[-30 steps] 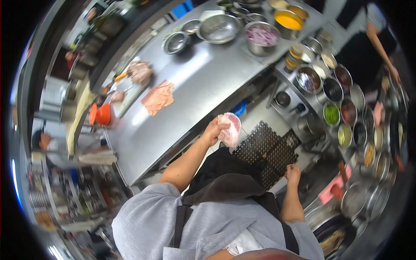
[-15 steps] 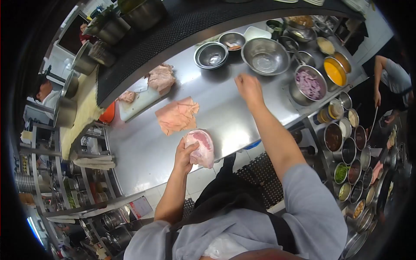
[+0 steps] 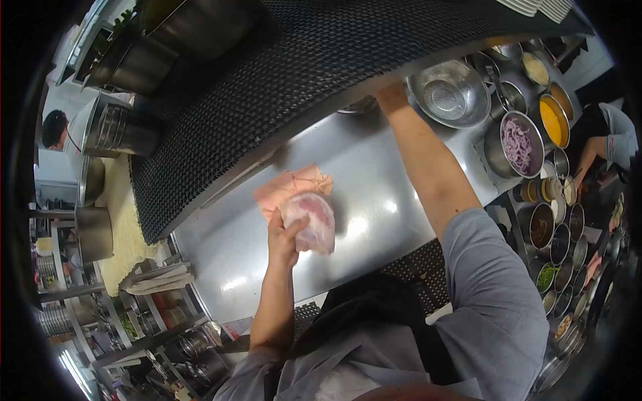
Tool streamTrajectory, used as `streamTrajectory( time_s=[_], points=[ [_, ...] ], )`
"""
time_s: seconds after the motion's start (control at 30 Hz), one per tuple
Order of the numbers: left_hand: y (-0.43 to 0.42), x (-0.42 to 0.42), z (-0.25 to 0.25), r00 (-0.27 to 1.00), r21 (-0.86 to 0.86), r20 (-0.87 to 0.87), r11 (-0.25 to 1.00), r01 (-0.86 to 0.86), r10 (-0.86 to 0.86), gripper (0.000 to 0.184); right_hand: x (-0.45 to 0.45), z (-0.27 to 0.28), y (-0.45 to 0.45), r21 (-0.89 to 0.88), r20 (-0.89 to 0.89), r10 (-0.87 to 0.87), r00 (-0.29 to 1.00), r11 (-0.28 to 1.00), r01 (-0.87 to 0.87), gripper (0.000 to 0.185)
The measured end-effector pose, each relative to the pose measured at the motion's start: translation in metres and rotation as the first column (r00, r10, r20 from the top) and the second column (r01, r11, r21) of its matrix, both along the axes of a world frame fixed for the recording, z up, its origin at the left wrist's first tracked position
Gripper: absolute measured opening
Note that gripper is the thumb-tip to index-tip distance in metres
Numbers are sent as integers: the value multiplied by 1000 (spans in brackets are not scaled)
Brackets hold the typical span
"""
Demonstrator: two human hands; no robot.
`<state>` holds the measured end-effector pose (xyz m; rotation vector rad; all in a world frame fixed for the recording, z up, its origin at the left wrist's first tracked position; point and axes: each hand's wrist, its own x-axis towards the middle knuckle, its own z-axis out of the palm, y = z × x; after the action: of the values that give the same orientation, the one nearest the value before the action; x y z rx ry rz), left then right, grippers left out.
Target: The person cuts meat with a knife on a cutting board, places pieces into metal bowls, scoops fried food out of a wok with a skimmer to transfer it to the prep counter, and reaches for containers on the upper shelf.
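Note:
My left hand [image 3: 283, 242] is closed around a piece of raw, pale pink meat [image 3: 313, 217] with white fat, the thumb pressed on its face. The meat is held above the steel counter [image 3: 361, 194]. Just behind it a flat, creased, pinkish sheet [image 3: 291, 184] lies on the counter, partly covered by the meat. My right arm [image 3: 428, 154] reaches far forward under the edge of the dark shelf [image 3: 321, 60]. That shelf hides the right hand's fingers and whatever they touch. Beside the right wrist sits a large steel bowl [image 3: 447, 97].
To the right stand a pot of sliced purple onion [image 3: 518, 144] and a container of yellow liquid [image 3: 554, 121]. Several small pots line the right side. The overhead shelf carries metal pots [image 3: 137, 63] and crosses above the counter's back. A person [image 3: 612, 137] works at far right.
My right hand has reached forward, from above the counter to under the shelf. The view has moved forward, so the shelf now covers the cutting board and small bowls. The left hand still holds the meat.

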<state>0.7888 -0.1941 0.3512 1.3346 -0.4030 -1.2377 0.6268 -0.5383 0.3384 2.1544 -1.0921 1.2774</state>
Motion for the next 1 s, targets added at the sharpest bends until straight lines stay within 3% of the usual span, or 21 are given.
streamTrajectory(
  time_s=[0.03, 0.1, 0.17, 0.23, 0.3, 0.4, 0.47, 0.5, 0.57, 0.63, 0.67, 0.73, 0.77, 0.8, 0.83, 0.9, 0.93, 0.97, 1.0],
  points=[
    [-11, 0, 4, 999, -17, 52, 1000, -11, 12, 48, -6, 0, 5, 295, -16, 11, 1000, 956, -6, 16],
    [-37, -4, 13, 996, -93, 93, 996, 3, 6, 48, -29, 3, 20, 565, -25, -7, 1000, 825, 20, 16],
    [-62, -17, 30, 988, -226, 150, 974, 5, 30, 47, -59, 6, 61, 522, 440, -49, 897, 827, -211, 15],
    [-82, -54, 55, 984, -336, 172, 937, 91, -33, 48, -101, 3, 121, 557, 550, -72, 832, 774, -301, 17],
    [-88, -108, 71, 962, -288, 144, 920, 265, -232, 51, -147, -3, 197, 716, 602, -283, 747, 607, -346, 20],
    [-74, -205, 59, 878, -330, 176, 814, 479, -445, 49, -222, -37, 293, 773, 598, -477, 644, 557, -305, 24],
    [-61, -260, 17, 676, -82, 298, 688, 721, -674, 45, -274, -60, 350, 776, 625, -569, 535, 528, -346, 21],
    [-55, -286, -8, 398, 143, 573, 565, 813, -716, 41, -298, -76, 375, 755, 656, -609, 446, 537, -377, 21],
    [-31, -340, -46, 227, 30, 868, 503, 864, -441, 38, -347, -110, 416, 766, 643, -661, 387, 548, -336, 21],
    [-12, -381, -84, 182, 97, 870, 521, 848, -459, 38, -398, -158, 459, 869, 495, -772, 399, 443, -221, 22],
    [-6, -394, -115, 140, 172, 837, 498, 850, -529, 37, -417, -174, 478, 923, 377, -848, 374, 309, -230, 22],
    [13, -423, -175, 50, 340, 711, 405, 849, -701, 37, -447, -195, 512, 940, 329, -876, 354, 269, -207, 22],
    [21, -430, -225, 21, 301, 707, 327, 896, -707, 33, -458, -199, 524, 950, 300, -890, 342, 248, -189, 22],
    [28, -444, -237, 80, 351, 432, 249, 903, -898, 30, -466, -214, 534, 954, 295, -891, 345, 251, -166, 21],
    [35, -459, -248, 132, 372, 108, 164, 914, -985, 28, -474, -223, 541, 957, 283, -893, 348, 242, -159, 21],
    [45, -478, -278, 134, 393, 211, 209, 896, -968, 25, -484, -240, 546, 944, 265, -925, 272, 191, -270, 22],
    [46, -483, -303, 181, 378, 195, 244, 893, -964, 27, -489, -245, 544, 957, 182, -928, 325, 92, -275, 18],
    [48, -485, -334, 232, 368, 176, 282, 886, -957, 28, -489, -261, 544, 960, 174, -924, 340, 83, -268, 18],
    [49, -484, -365, 303, 321, 156, 338, 885, -940, 29, -486, -286, 546, 905, 284, -946, 154, 211, -370, 18]
  ],
)
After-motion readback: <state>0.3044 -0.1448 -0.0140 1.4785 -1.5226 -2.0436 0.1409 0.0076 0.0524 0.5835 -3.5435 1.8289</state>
